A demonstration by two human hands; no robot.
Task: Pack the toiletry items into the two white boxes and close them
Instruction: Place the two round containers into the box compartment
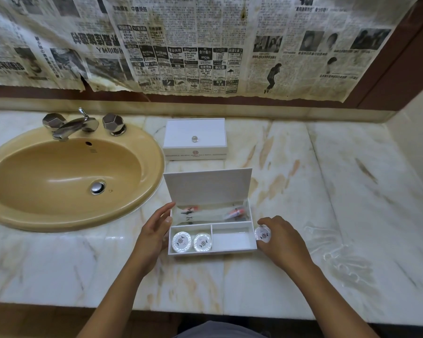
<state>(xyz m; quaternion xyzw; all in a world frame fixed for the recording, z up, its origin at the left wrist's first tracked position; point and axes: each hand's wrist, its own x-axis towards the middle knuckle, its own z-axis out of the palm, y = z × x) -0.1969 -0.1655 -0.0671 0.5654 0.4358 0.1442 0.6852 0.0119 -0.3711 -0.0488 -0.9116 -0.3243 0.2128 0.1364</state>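
The left hand (154, 230) rests with fingers straight against the left wall of the open box (211, 236), steadying it on the desk (303, 191). Just right of the box, the right hand (277, 236) pinches a round soap (263, 233), probably wrapped. It should go flat into the box's empty front-right compartment, clear of the raised lid (208, 185).

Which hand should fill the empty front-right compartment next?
Right. The right hand already grips a round white wrapped soap just beside the open white box, next to that compartment. The left hand holds nothing, at the box's left side.
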